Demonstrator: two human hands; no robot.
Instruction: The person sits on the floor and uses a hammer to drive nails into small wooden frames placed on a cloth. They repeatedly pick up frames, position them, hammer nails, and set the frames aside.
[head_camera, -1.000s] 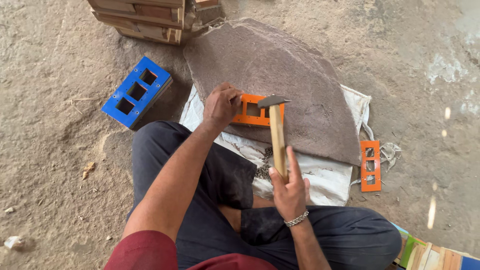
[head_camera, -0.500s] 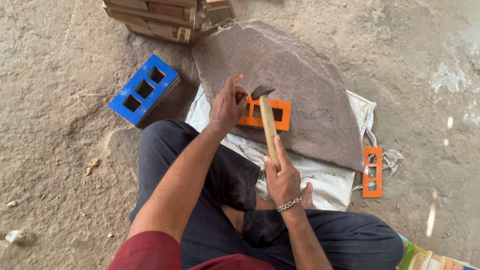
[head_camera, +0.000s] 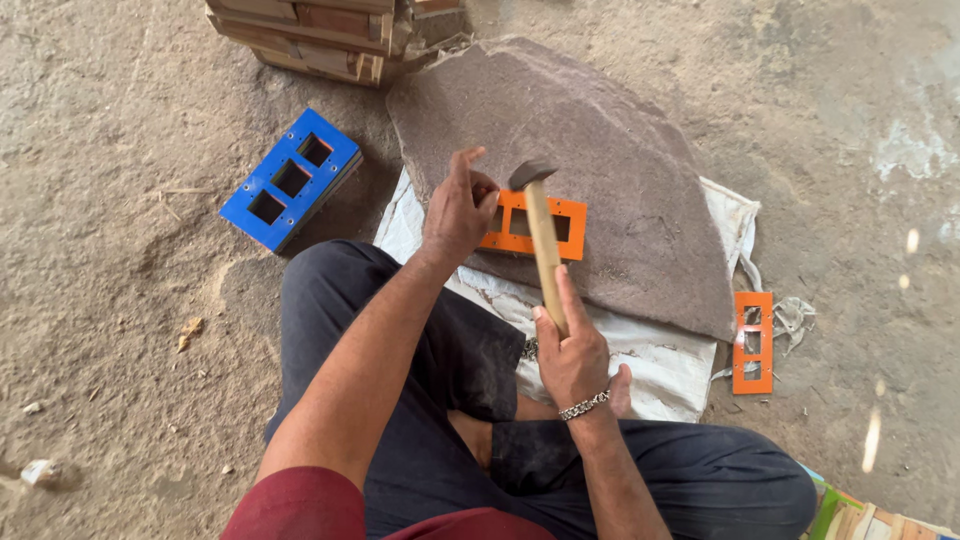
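While the right hand (head_camera: 572, 355) is wrapped around the lower end of a hammer (head_camera: 540, 240), its fingers clamped on the pale wooden handle, the left hand (head_camera: 458, 207) rests at the left end of an orange plate (head_camera: 566, 228). The left fingers are bunched together at that end, the thumb raised; whether they pinch anything small I cannot tell. The hammer's dark metal head sits just above the plate's upper left corner, the handle running down across the plate towards the person's lap.

The plate is a flat, bright orange rectangle with rectangular cut-outs showing the surface beneath. It lies on a large grey stone slab (head_camera: 620, 150), near the slab's lower left edge, tilted slightly. The slab rests on a white sack (head_camera: 650, 355) spread on the dirt floor (head_camera: 120, 350).

A second orange plate (head_camera: 752, 342), narrower and with three cut-outs, lies on the floor just beyond the sack's right edge. A blue plate (head_camera: 290, 180) with three rectangular holes lies on the floor to the slab's left, well apart from the hands. Stacked wooden pieces (head_camera: 300, 30) sit past the slab's far left corner. The person sits cross-legged in dark trousers, a metal bracelet (head_camera: 584, 405) on the right wrist.
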